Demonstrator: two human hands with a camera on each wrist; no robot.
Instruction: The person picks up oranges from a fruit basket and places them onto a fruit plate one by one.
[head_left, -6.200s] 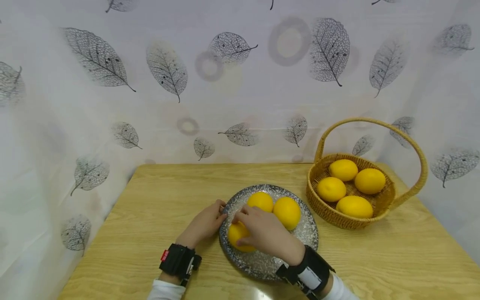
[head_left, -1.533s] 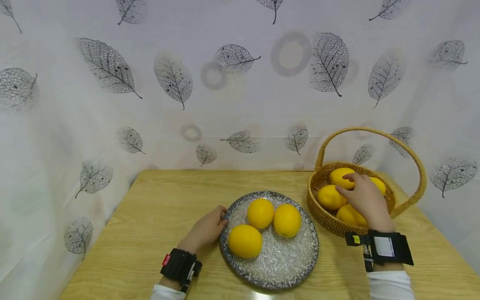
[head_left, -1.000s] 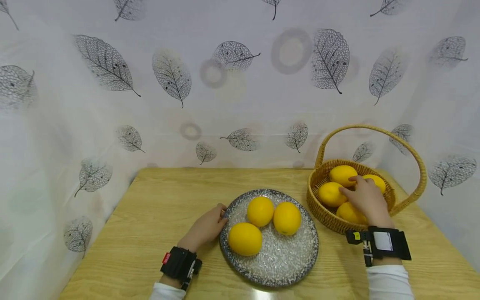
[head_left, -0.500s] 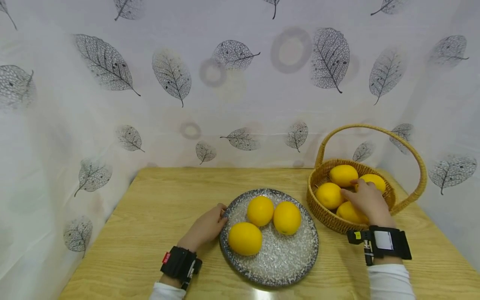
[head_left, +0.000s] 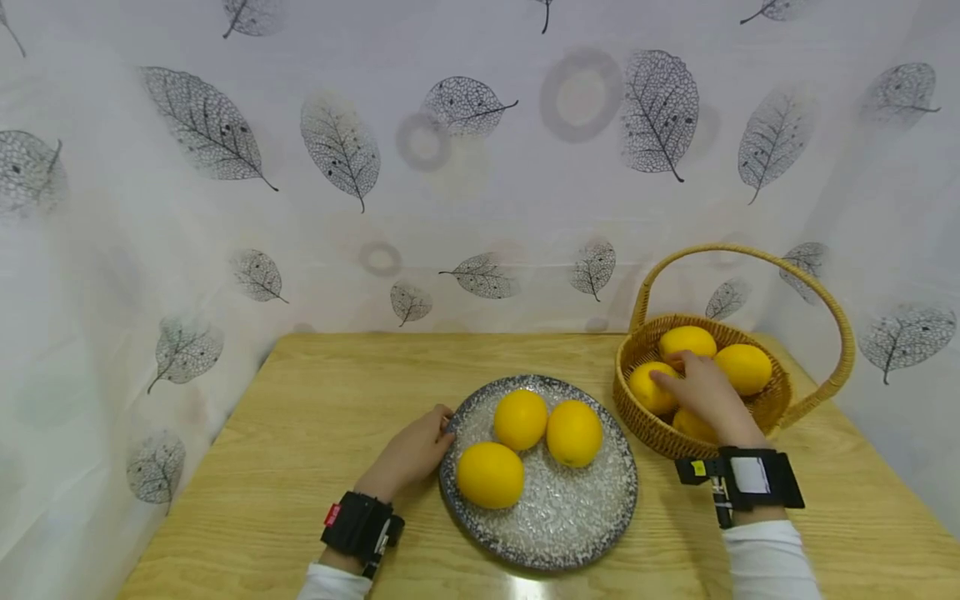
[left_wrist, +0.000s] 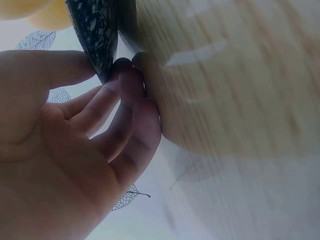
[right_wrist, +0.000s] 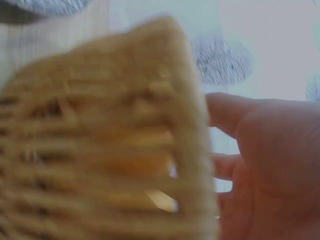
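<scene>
My left hand [head_left: 408,454] holds the speckled grey plate [head_left: 570,525] by its left rim. In the left wrist view the thumb [left_wrist: 75,69] lies on one side of the plate's edge, with curled fingers under it. Three lemons sit on the plate: one lemon [head_left: 491,475] at left, a second lemon [head_left: 521,419] behind, a third lemon [head_left: 574,433] at right. Inside the wicker basket [head_left: 652,433], my right hand [head_left: 708,396] grips the leftmost lemon [head_left: 648,389] by its right end. In the right wrist view the basket rim [right_wrist: 192,150] hides the fingertips.
Other lemons in the basket are a back lemon [head_left: 686,340], a right lemon [head_left: 744,369] and a front lemon [head_left: 693,425], partly covered by my hand. The tall basket handle [head_left: 840,333] arches above. Leaf-print fabric [head_left: 480,192] borders the wooden table [head_left: 337,383].
My right hand left the plate's lemons for the basket, then moved left onto the leftmost lemon, which shifted slightly and turned. The left hand stays at the plate rim.
</scene>
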